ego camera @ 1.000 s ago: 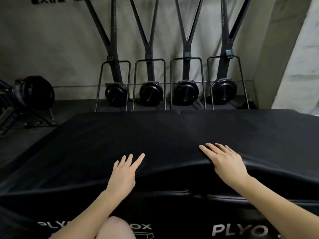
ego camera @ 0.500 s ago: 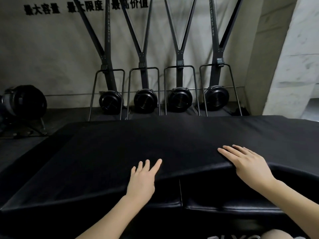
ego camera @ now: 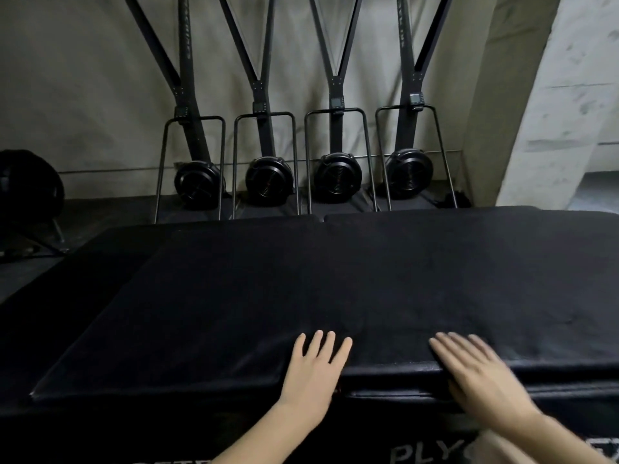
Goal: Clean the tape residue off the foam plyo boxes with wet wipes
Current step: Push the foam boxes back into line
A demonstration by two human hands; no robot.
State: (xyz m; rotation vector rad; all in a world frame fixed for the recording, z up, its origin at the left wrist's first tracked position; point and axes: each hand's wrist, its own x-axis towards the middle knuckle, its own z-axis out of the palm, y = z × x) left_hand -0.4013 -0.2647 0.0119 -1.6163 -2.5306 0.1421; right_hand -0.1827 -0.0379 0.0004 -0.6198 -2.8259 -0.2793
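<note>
Bare fingers, straight and spread a little apart, are what I notice first: the left hand (ego camera: pixel 313 373) lies palm-down on the near edge of a black mat (ego camera: pixel 301 296), holding nothing, and just to its right the right hand (ego camera: pixel 482 376) lies flat on the same edge, fingers extended too, though it is smeared with blur, so I would not swear to more than that. Neither hand has a wipe in it, and I can see no packet of wipes anywhere around them. The mat is a thin dark pad spread over the tops of the foam plyo boxes (ego camera: pixel 418 426), which stand side by side right in front of the person; white lettering shows on their near faces at the bottom of the view. The boxes' top surfaces are hidden under the pad, so any tape residue on them cannot be seen, and the dim light would make it hard to pick out anyway. By my reckoning the cleaning proper has not begun: the covering is on, nothing wet is in hand, and every bit of wiping looks to be ahead. Beyond the far edge of the boxes, four black ski trainers (ego camera: pixel 268 182) stand in a row against the pale wall (ego camera: pixel 83 95).
</note>
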